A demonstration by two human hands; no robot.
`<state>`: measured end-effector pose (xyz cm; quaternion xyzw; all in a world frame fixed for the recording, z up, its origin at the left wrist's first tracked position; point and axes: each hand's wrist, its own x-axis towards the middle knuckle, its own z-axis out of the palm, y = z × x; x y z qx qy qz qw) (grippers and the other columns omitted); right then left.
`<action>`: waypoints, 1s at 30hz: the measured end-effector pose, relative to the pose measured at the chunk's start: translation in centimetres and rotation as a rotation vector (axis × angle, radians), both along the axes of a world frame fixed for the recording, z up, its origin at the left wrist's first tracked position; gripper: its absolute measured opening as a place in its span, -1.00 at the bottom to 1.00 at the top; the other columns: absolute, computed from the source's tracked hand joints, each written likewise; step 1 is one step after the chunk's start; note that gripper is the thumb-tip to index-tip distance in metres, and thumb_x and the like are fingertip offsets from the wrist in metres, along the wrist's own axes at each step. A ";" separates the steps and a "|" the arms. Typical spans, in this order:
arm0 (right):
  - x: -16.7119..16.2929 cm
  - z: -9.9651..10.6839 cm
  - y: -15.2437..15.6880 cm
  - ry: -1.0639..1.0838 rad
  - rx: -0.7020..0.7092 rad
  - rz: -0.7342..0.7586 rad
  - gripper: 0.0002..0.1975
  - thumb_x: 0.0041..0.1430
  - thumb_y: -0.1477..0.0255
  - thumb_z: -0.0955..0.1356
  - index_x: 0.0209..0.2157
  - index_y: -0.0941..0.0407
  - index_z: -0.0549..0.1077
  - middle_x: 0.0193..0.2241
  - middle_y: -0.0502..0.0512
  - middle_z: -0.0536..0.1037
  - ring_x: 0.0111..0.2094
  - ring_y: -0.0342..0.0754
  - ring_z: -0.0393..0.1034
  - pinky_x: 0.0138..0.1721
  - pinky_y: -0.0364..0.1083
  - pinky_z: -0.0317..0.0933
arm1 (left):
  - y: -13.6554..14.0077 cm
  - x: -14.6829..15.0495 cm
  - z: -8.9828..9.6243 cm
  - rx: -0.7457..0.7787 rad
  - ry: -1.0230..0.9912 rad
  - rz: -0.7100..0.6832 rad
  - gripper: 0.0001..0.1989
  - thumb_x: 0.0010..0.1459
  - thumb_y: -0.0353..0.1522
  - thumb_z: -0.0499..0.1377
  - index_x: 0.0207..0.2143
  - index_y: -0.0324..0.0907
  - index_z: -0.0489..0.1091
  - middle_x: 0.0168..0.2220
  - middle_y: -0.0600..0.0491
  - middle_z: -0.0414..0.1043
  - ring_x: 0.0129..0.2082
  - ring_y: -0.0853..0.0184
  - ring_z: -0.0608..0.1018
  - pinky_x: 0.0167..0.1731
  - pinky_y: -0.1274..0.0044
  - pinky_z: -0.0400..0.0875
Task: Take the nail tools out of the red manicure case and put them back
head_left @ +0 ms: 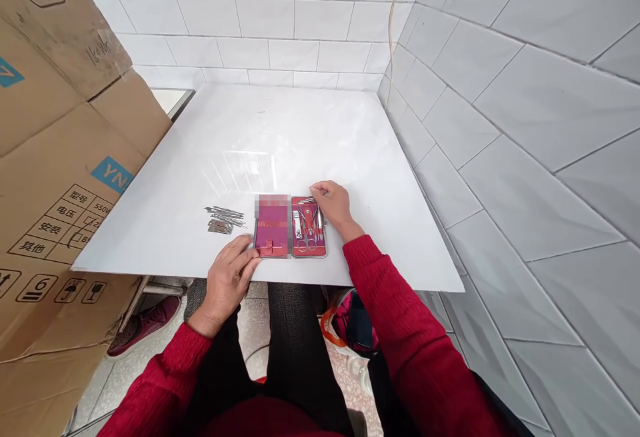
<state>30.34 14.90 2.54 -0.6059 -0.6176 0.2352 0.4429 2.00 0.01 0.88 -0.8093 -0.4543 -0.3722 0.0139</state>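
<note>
A manicure case [273,214] lies open like a book near the front edge of the white table. Its right half holds small scissors [307,244], a nail clipper [297,224] and other slim metal tools in a red and purple lining. The left half has a small red strap and shows no tools. My left hand [231,270] grips the case's lower left corner between thumb and fingers. At the upper right corner, my right hand [334,205] has its fingertips pinched over the tool tops; what they hold is hidden. Left of the case lies a pile of metal manicure tools [225,217].
A large cardboard box [65,157] stands along the table's left side. Tiled walls [525,130] border the back and right, with a thin cable [391,30] in the corner. Under the table are a bag [345,320] and a dark red shoe [145,324].
</note>
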 end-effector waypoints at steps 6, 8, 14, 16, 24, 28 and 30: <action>0.5 -0.4 0.1 0.034 0.001 -0.030 -0.82 0.19 0.29 0.38 -0.37 0.05 0.61 -0.30 0.07 0.66 -0.24 0.04 0.49 -0.12 0.02 0.36 | -0.1 0.2 -0.2 -0.032 -0.029 0.014 -0.80 0.47 -0.26 0.13 -0.09 -0.11 0.54 0.09 -0.10 0.57 0.11 0.14 0.59 0.12 0.27 0.55; 0.7 -0.6 0.2 0.051 0.010 -0.051 -0.82 0.18 0.30 0.38 -0.38 0.06 0.62 -0.30 0.08 0.67 -0.25 0.04 0.50 -0.10 0.03 0.36 | -0.1 0.2 -0.1 -0.063 -0.028 0.017 -0.77 0.47 -0.24 0.11 -0.10 -0.11 0.54 0.09 -0.10 0.56 0.11 0.14 0.59 0.12 0.26 0.54; 1.0 -1.0 0.4 0.096 0.027 -0.064 -0.79 0.12 0.28 0.39 -0.39 0.09 0.62 -0.33 0.08 0.69 -0.28 0.02 0.51 -0.10 0.01 0.36 | -2.1 -0.2 0.2 -0.045 -0.022 0.003 -0.77 0.48 -0.29 0.08 0.00 -0.11 0.52 0.18 -0.11 0.51 0.21 0.11 0.53 0.20 0.20 0.49; 1.0 -1.1 0.4 0.094 0.024 -0.078 -0.77 0.11 0.26 0.38 -0.39 0.10 0.62 -0.37 0.07 0.68 -0.30 0.01 0.51 -0.13 -0.01 0.36 | -4.1 -0.7 0.0 -0.002 0.002 0.008 -0.76 0.47 -0.34 0.10 0.09 -0.11 0.48 0.24 -0.14 0.47 0.28 0.07 0.48 0.26 0.13 0.43; 0.8 -1.1 0.1 0.128 0.025 -0.105 -0.74 0.06 0.23 0.40 -0.38 0.14 0.62 -0.37 0.09 0.68 -0.29 0.01 0.52 -0.13 -0.02 0.38 | -11.5 -1.8 -3.1 0.056 0.168 -0.074 -0.79 0.44 -0.46 0.09 0.00 -0.16 0.49 0.19 -0.13 0.53 0.24 0.07 0.54 0.20 0.15 0.54; 0.7 -1.0 0.0 0.160 0.033 -0.098 -0.73 0.05 0.21 0.39 -0.40 0.12 0.61 -0.35 0.10 0.69 -0.29 0.01 0.53 -0.13 -0.02 0.39 | -10.9 -2.2 -2.8 0.068 0.131 -0.054 -0.79 0.44 -0.46 0.10 -0.03 -0.13 0.52 0.14 -0.11 0.57 0.16 0.11 0.60 0.16 0.17 0.57; 0.6 -0.8 0.0 0.148 0.026 -0.104 -0.73 0.04 0.20 0.39 -0.41 0.12 0.60 -0.37 0.10 0.68 -0.30 0.01 0.52 -0.14 -0.02 0.38 | -9.7 -2.3 -2.0 0.083 0.091 -0.039 -0.80 0.43 -0.45 0.12 -0.02 -0.13 0.52 0.13 -0.11 0.58 0.14 0.10 0.61 0.17 0.15 0.56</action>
